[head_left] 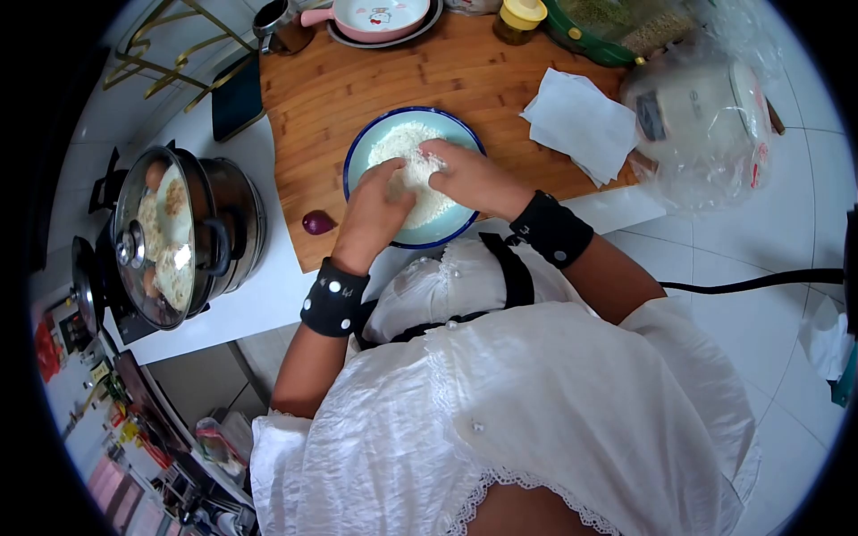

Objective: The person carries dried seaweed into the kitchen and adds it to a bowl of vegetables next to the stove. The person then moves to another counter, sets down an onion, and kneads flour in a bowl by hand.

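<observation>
A light-green enamel bowl (pixel 458 226) with a dark blue rim holds white, crumbly flour (pixel 402 140). My left hand (pixel 374 213) reaches over the near left rim, its fingers curled into the flour. From the right, my right hand (pixel 478 183) comes into the same bowl, thumb and fingers bent around some flour. The fingertips of both hands are partly covered, and they work close together near the bowl's middle. Black bands with snaps wrap both wrists. To the left of the bowl a small purple onion (pixel 317 222) lies on the wooden board (pixel 313 116).
On the left, a steamer pot (pixel 214 246) with a glass lid holds eggs and dishes of food. White paper sheets (pixel 581 125) lie right of the bowl, beside a plastic-wrapped appliance (pixel 702 129). A pink pan (pixel 380 22), metal cup (pixel 281 29) and yellow-lidded jar (pixel 518 20) stand behind.
</observation>
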Demonstrator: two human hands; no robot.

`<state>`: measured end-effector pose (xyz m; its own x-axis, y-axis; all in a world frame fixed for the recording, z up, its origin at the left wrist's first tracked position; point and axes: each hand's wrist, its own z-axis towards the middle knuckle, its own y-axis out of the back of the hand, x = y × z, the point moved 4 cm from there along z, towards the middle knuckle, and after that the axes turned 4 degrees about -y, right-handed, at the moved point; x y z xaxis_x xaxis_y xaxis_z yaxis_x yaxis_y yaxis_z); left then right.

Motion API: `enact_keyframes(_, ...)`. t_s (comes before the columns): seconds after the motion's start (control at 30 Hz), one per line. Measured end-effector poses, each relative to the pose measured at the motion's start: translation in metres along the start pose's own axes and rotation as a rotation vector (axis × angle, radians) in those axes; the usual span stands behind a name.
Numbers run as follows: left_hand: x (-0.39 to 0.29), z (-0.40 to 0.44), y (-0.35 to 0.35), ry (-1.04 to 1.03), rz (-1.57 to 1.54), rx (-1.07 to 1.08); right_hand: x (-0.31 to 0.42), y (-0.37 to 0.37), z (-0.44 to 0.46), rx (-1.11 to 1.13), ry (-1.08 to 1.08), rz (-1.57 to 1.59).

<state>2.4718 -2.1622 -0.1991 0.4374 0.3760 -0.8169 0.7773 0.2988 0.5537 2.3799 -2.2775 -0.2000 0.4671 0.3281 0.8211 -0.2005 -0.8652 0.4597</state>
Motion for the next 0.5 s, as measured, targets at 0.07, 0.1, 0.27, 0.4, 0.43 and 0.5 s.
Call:
enact_keyframes(0.07,0.014,0.002,0.002,0.036,-0.012,-0.026,-0.022,0.002,0.013,-0.126,0.050,-0.068)
enact_keyframes(0.1,0.021,0.007,0.001,0.078,-0.018,-0.068,-0.020,0.006,0.018,-0.189,0.077,-0.101)
enact_keyframes(0.27,0.015,0.010,-0.002,0.534,-0.657,-0.041,-0.011,0.001,0.015,0.082,-0.509,0.563)
enact_keyframes(0.4,0.015,0.020,-0.008,0.617,-0.674,0.058,-0.025,-0.008,0.026,0.144,-0.576,0.643)
enact_keyframes(0.43,0.016,0.022,-0.009,0.623,-0.670,0.067,-0.025,-0.010,0.028,0.155,-0.602,0.674)
enact_keyframes(0.5,0.029,0.026,-0.016,0.591,-0.720,0.084,-0.022,-0.012,0.026,0.164,-0.603,0.716)
